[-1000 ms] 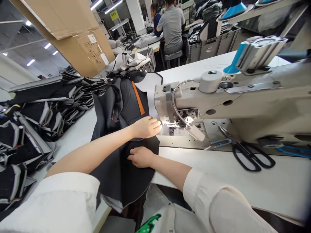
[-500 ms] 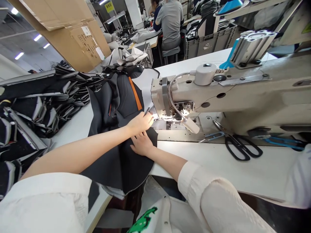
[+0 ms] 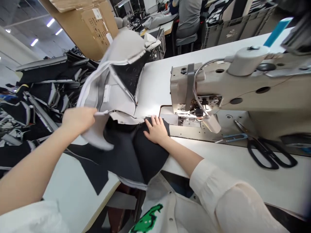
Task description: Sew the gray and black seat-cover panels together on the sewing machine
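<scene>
My left hand (image 3: 77, 119) is closed on the edge of a sewn fabric cover piece (image 3: 116, 81), lifted and folded back so its pale grey underside shows. My right hand (image 3: 157, 128) lies flat with fingers spread on the black part of the fabric (image 3: 138, 152) that rests on the white table (image 3: 255, 174), just left of the sewing machine's needle area (image 3: 191, 116). The black fabric hangs over the table's front edge.
A beige industrial sewing machine (image 3: 243, 87) fills the right side, with black scissors (image 3: 267, 152) and blue thread snips (image 3: 232, 138) on its bed. Stacks of cut fabric pieces (image 3: 41, 94) lie at left, cardboard boxes (image 3: 92, 22) behind. Another person (image 3: 188, 16) sits at a far table.
My left hand has left the needle area and swung left and up, lifting and flipping the cover piece over. My right hand slid up toward the machine and flattened on the black fabric.
</scene>
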The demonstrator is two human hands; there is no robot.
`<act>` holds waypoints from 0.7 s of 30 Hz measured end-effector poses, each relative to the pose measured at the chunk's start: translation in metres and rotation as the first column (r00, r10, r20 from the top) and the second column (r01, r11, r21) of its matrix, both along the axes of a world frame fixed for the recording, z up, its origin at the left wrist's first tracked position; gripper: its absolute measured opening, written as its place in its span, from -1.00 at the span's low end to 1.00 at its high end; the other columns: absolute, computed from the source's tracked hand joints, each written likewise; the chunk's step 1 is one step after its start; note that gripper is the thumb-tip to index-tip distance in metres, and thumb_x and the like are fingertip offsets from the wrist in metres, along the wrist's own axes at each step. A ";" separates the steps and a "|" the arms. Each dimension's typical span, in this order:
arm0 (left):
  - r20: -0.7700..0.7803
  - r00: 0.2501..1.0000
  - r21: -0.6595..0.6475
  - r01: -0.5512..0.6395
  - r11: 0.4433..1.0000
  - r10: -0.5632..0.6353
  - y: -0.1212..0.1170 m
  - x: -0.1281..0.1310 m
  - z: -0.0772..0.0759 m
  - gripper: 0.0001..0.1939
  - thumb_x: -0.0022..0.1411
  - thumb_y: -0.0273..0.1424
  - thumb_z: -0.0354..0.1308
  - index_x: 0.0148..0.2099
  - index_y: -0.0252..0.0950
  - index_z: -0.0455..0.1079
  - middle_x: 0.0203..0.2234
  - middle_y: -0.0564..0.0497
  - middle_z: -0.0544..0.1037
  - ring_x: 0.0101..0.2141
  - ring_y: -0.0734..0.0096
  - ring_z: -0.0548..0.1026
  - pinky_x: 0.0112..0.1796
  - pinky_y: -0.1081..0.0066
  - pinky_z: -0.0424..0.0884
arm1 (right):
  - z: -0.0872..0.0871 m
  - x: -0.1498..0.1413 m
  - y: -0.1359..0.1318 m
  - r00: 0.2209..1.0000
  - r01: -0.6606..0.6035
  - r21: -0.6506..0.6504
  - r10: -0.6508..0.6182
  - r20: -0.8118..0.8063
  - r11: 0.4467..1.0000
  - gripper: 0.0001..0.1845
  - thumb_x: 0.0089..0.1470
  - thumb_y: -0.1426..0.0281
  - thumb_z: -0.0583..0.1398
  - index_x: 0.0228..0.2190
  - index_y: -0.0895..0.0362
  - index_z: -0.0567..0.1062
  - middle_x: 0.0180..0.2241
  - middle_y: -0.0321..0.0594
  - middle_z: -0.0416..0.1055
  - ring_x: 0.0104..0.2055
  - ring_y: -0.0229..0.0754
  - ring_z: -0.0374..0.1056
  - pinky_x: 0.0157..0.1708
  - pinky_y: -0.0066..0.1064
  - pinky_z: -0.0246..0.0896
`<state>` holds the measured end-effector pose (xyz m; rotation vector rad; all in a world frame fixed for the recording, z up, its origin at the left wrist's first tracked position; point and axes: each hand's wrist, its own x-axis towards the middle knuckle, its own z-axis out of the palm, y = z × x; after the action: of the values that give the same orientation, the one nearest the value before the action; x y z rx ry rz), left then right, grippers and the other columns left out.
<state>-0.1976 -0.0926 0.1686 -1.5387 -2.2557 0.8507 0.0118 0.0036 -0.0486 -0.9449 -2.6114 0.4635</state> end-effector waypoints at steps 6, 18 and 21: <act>0.247 0.961 -0.160 -0.088 0.983 0.126 -0.040 -0.029 -0.091 -0.83 0.06 -0.57 -0.03 -0.43 -0.35 0.39 -0.48 -0.08 0.52 -0.41 0.30 0.48 -0.44 0.47 0.27 | 0.003 0.017 0.000 0.990 -0.087 0.232 0.110 -0.090 0.969 -0.44 0.14 0.34 0.09 0.15 0.28 0.24 0.21 0.20 0.03 0.29 0.21 -0.16 0.23 0.05 -0.23; 0.634 0.484 0.659 0.070 0.749 -0.603 0.027 0.049 -0.033 -0.84 -0.07 -0.58 -0.15 -0.61 -0.27 0.11 -0.68 0.11 0.16 -0.59 0.47 0.19 -0.50 0.44 0.13 | 0.003 -0.002 -0.024 0.932 -0.056 0.171 0.113 -0.345 0.984 -0.45 0.14 0.57 -0.06 0.18 0.20 0.18 0.18 0.10 0.10 0.27 0.06 -0.08 0.19 0.10 -0.03; 0.816 0.234 0.558 -0.084 0.825 -0.528 0.070 0.086 -0.049 -0.77 0.00 -0.56 -0.15 -0.64 -0.27 0.10 -0.69 0.10 0.20 -0.53 0.46 0.24 -0.42 0.44 0.21 | -0.002 -0.025 -0.053 0.967 -0.103 0.083 0.119 -0.227 0.991 -0.50 0.15 0.53 0.03 0.14 0.21 0.25 0.17 0.15 0.14 0.26 0.14 -0.03 0.20 0.19 -0.14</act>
<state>-0.1121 -0.0227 0.1196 -2.3366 -2.3593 -1.1492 -0.0134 -0.0499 -0.0502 -0.6796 -2.4583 0.4750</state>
